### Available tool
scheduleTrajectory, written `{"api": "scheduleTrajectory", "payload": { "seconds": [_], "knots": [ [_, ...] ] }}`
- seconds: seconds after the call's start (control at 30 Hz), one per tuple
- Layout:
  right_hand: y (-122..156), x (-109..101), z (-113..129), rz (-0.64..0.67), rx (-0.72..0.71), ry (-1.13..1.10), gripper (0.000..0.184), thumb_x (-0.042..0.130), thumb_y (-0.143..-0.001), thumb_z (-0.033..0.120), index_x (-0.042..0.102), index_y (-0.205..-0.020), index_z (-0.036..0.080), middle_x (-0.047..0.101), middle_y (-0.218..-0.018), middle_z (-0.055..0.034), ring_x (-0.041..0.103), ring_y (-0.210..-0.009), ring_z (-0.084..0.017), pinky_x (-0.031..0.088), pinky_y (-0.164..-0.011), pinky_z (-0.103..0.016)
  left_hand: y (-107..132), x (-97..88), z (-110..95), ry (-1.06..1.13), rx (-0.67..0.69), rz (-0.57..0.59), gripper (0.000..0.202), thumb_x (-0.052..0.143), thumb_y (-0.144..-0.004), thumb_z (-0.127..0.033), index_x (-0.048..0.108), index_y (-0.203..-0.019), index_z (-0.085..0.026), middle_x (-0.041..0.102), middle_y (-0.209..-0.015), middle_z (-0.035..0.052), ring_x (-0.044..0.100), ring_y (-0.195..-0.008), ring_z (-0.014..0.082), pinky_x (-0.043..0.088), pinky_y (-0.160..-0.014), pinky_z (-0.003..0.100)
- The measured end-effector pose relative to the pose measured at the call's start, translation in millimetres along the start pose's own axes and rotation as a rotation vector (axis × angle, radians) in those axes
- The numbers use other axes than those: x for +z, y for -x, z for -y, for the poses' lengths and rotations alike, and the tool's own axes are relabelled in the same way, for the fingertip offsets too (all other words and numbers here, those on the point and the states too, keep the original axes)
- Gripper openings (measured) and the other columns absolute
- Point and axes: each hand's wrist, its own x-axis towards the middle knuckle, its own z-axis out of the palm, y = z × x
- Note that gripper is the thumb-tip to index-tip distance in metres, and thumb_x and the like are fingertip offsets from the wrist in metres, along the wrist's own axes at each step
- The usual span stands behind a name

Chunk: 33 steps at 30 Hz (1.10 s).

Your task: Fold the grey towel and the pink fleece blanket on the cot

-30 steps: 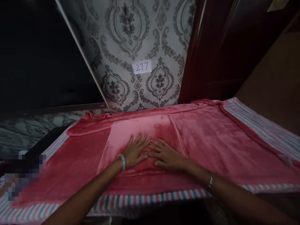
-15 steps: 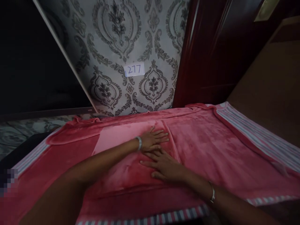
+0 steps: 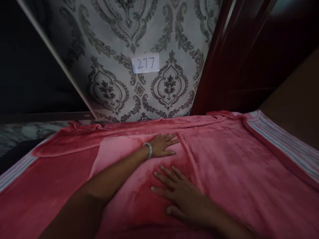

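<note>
My left hand [image 3: 163, 145] lies flat on a red-pink plush cloth [image 3: 229, 159], fingers spread and pointing right. A pale bangle circles its wrist. Nearer to me, my right hand [image 3: 180, 194] also rests on the plush, palm down, fingers apart and pointing up and left. Under both hands is a folded plush panel [image 3: 124, 146], lighter pink at its upper left and deep red around my right hand. Its right edge forms a raised ridge just beyond my fingertips. Striped fabric [image 3: 281, 136] shows along the cloth's right side, and more stripes at the left edge.
Behind the cloth stands a wall with grey damask wallpaper [image 3: 107, 89], bearing a paper label [image 3: 146, 63] marked 277. A dark screen-like panel [image 3: 37, 73] with a thin light frame is at the left. Dark red glossy wood [image 3: 239, 59] rises at the right.
My hands have moved apart; they were close together, nearly touching. My right hand is now lower, toward me. The view has moved closer to the cloth.
</note>
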Motion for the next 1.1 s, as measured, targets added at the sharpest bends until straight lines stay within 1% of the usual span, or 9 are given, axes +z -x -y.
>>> {"api": "scheduleTrajectory", "payload": {
  "seconds": [0.17, 0.3, 0.4, 0.47, 0.53, 0.67, 0.83, 0.9, 1.1],
  "knots": [
    [-3, 10, -7, -0.03, -0.016, 0.087, 0.063, 0.046, -0.104, 0.054, 0.024, -0.162, 0.041, 0.011, -0.17, -0.0015, 0.002, -0.157, -0.03, 0.009, -0.125, -0.062, -2, -2.7, -8, -0.057, -0.007, 0.017, 0.076, 0.042, -0.097, -0.062, 0.024, -0.162, -0.028, 0.011, -0.171, 0.0115, 0.018, -0.156, 0.0388, 0.02, -0.121, 0.064],
    [-1, 1, -4, -0.001, -0.037, 0.11, 0.062, 0.044, -0.104, 0.055, 0.03, -0.161, 0.034, 0.01, -0.17, -0.0051, 0.004, -0.157, -0.031, 0.007, -0.124, -0.063, 2, -15.6, -22, -0.08, -0.057, 0.025, 0.073, 0.044, -0.098, -0.055, 0.026, -0.162, -0.024, 0.012, -0.171, 0.0125, 0.013, -0.157, 0.0386, 0.01, -0.122, 0.065],
    [-7, -19, 8, -0.013, -0.09, 0.09, 0.058, 0.039, -0.106, 0.054, 0.036, -0.159, 0.032, 0.02, -0.169, -0.0059, 0.012, -0.156, -0.03, 0.009, -0.125, -0.06, 22, -31.4, -25, 0.008, -0.044, 0.013, 0.068, 0.033, -0.102, -0.056, 0.022, -0.163, -0.028, 0.017, -0.171, 0.0095, 0.014, -0.157, 0.0328, 0.006, -0.122, 0.063],
    [-22, -31, 20, -0.015, -0.166, 0.084, 0.053, 0.037, -0.107, 0.05, 0.041, -0.157, 0.031, 0.03, -0.166, -0.0053, 0.017, -0.156, -0.028, 0.011, -0.126, -0.057, 43, -40.6, -24, 0.053, -0.02, 0.013, 0.064, 0.025, -0.104, -0.056, 0.022, -0.162, -0.03, 0.021, -0.171, 0.0072, 0.015, -0.158, 0.0289, 0.005, -0.123, 0.06],
    [-43, -33, 33, 0.016, -0.261, 0.096, 0.051, 0.038, -0.108, 0.047, 0.045, -0.155, 0.029, 0.035, -0.164, -0.0053, 0.018, -0.155, -0.026, 0.011, -0.127, -0.054, 66, -44.3, -21, 0.044, -0.029, 0.021, 0.062, 0.023, -0.104, -0.055, 0.026, -0.161, -0.031, 0.023, -0.17, 0.0062, 0.015, -0.158, 0.0278, 0.005, -0.124, 0.06],
    [-82, -11, 43, 0.122, -0.433, 0.131, 0.051, 0.043, -0.107, 0.046, 0.047, -0.154, 0.025, 0.029, -0.166, -0.0088, 0.019, -0.155, -0.023, 0.008, -0.127, -0.05, 96, -31.8, -14, -0.083, -0.093, 0.043, 0.061, 0.035, -0.102, -0.052, 0.033, -0.159, -0.031, 0.025, -0.169, 0.0077, 0.016, -0.158, 0.0308, 0.003, -0.123, 0.064],
    [-89, 17, 32, 0.096, -0.421, 0.085, 0.052, 0.044, -0.106, 0.047, 0.042, -0.156, 0.031, 0.025, -0.168, -0.0041, 0.012, -0.157, -0.022, 0.006, -0.127, -0.05, 101, -13.7, 4, -0.142, -0.046, -0.046, 0.065, 0.043, -0.099, -0.054, 0.035, -0.159, -0.03, 0.026, -0.168, 0.0106, 0.018, -0.157, 0.0335, 0.003, -0.122, 0.067],
    [-86, 19, 30, 0.093, -0.408, 0.057, 0.052, 0.043, -0.106, 0.048, 0.042, -0.156, 0.033, 0.027, -0.167, -0.0032, 0.012, -0.157, -0.021, 0.008, -0.127, -0.049, 99, -12.6, 14, -0.128, -0.032, -0.063, 0.068, 0.043, -0.097, -0.059, 0.033, -0.159, -0.031, 0.025, -0.169, 0.0111, 0.018, -0.157, 0.0343, 0.004, -0.122, 0.068],
    [-86, 11, 32, 0.106, -0.38, 0.028, 0.053, 0.043, -0.106, 0.049, 0.041, -0.157, 0.033, 0.023, -0.168, -0.0009, 0.01, -0.157, -0.02, 0.007, -0.128, -0.046, 94, -4.2, 36, -0.027, -0.148, -0.093, 0.072, 0.038, -0.098, -0.063, 0.027, -0.161, -0.031, 0.024, -0.169, 0.0106, 0.021, -0.156, 0.0326, 0.015, -0.123, 0.064]
  ]
}}
